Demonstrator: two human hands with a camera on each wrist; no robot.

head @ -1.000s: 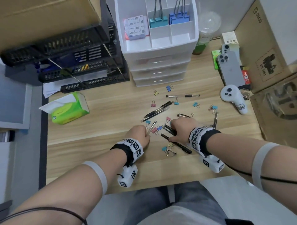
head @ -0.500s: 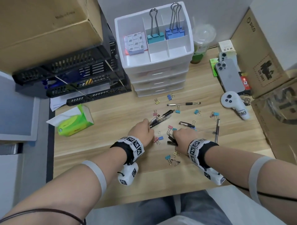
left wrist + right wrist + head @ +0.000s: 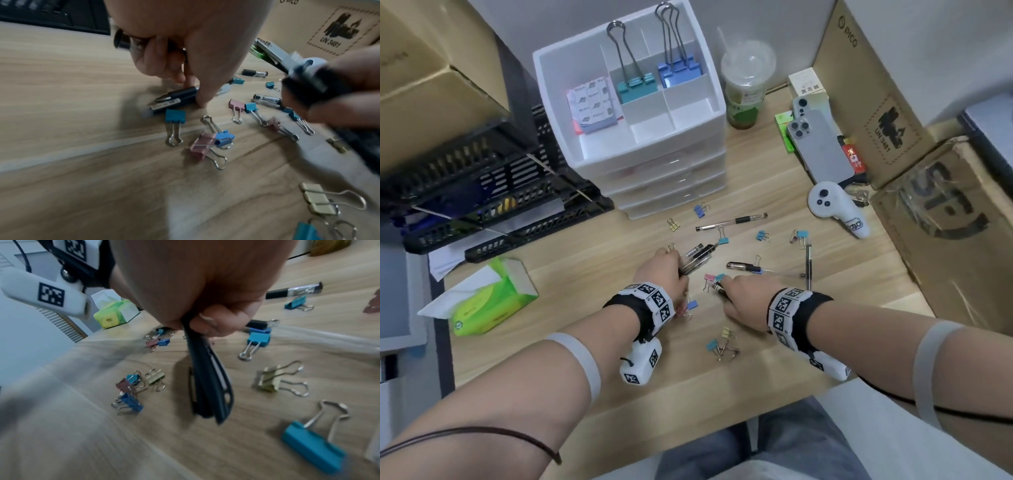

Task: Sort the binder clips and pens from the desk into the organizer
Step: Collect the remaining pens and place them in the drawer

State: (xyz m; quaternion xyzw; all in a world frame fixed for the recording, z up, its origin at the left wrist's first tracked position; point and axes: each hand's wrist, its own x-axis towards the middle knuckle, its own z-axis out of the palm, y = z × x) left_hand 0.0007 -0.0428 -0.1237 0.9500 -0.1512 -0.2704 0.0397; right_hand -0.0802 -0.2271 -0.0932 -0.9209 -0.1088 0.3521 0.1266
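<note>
My left hand (image 3: pixel 677 268) curls round two black pens (image 3: pixel 697 255) on the wooden desk (image 3: pixel 585 281). In the left wrist view the left hand (image 3: pixel 180 78) clasps one pen (image 3: pixel 123 41) while its thumb presses a second black pen (image 3: pixel 174 100) against the desk. My right hand (image 3: pixel 724 287) grips a bundle of dark pens (image 3: pixel 209 382), which hangs below the fist (image 3: pixel 213 324). Several small coloured binder clips (image 3: pixel 719 344) lie scattered between and ahead of both hands. The white drawer organizer (image 3: pixel 551 102) stands at the back, with large teal clips (image 3: pixel 635 85) and blue clips (image 3: pixel 678 70) in its top tray.
Loose pens lie ahead: one (image 3: pixel 732 222) near the drawers, one (image 3: pixel 746 266) beyond my right hand, one (image 3: pixel 808 263) further right. A white controller (image 3: pixel 832 209), phones (image 3: pixel 822 147), a cup (image 3: pixel 744 89) and cardboard boxes (image 3: pixel 945 212) crowd the right. Black trays (image 3: pixel 482 192) and a green tissue pack (image 3: pixel 489 301) sit left.
My left hand reached forward from the clips to the two black pens and closed round them. My right hand gathered the dark pens off the desk into its fist.
</note>
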